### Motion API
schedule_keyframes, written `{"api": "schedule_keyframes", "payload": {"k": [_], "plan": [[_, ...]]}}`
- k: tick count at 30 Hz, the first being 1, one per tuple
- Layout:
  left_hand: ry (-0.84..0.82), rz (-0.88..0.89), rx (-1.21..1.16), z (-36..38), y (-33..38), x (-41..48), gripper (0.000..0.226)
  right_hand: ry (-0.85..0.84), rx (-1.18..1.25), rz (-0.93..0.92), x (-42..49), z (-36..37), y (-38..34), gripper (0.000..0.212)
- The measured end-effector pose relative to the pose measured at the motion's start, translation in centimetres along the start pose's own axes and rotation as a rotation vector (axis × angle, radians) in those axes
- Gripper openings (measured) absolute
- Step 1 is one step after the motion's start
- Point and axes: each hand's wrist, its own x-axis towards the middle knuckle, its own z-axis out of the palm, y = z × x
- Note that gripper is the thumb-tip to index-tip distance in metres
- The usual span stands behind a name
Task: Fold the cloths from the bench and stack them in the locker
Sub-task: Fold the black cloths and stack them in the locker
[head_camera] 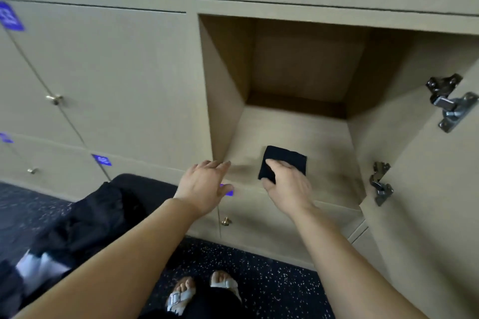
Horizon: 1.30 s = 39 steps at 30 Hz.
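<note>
A small folded black cloth (286, 159) lies on the floor of the open locker (298, 132), near its front edge. My right hand (287, 184) is on the cloth's near side, thumb and fingers curled round its front edge. My left hand (203, 186) hovers open at the locker's lower left corner, fingers stretched and holding nothing. A heap of dark cloths (90, 220) with a white piece (41, 269) lies on the black bench (145, 184) at the lower left.
The locker door (427, 163) stands open on the right with two metal hinges (451, 101). Closed locker doors with brass knobs (54, 98) and blue labels (102, 160) fill the left wall. My sandalled feet (202, 290) stand on dark speckled floor.
</note>
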Motion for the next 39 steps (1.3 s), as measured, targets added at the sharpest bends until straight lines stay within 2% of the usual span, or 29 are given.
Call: {"api": "schedule_keyframes", "payload": {"k": [9, 15, 20, 31, 36, 39], "plan": [[0.081, -0.272, -0.004, -2.7, -7.9, -16.5, 0.061, -0.026, 0.039, -0.248, -8.8, 0.5, -12.8, 0.041], [0.093, -0.448, -0.035, -0.7, -12.3, -27.2, 0.059, -0.135, 0.078, -0.391, -14.2, 4.8, -19.0, 0.045], [0.082, -0.584, -0.074, 1.7, -15.2, -33.5, 0.057, -0.310, 0.118, -0.448, -17.6, 9.3, -21.6, 0.048], [0.079, -0.679, -0.097, 3.6, -20.8, -33.9, 0.054, -0.311, 0.101, -0.558, -15.0, 13.7, -28.5, 0.035], [0.066, -0.658, -0.098, 4.7, -22.0, -32.8, 0.054, -0.394, 0.047, -0.538, -13.9, 16.6, -31.4, 0.042], [0.049, -0.662, -0.106, 5.1, -22.4, -32.5, 0.053, -0.410, 0.033, -0.533, -13.5, 17.7, -32.2, 0.030]]}}
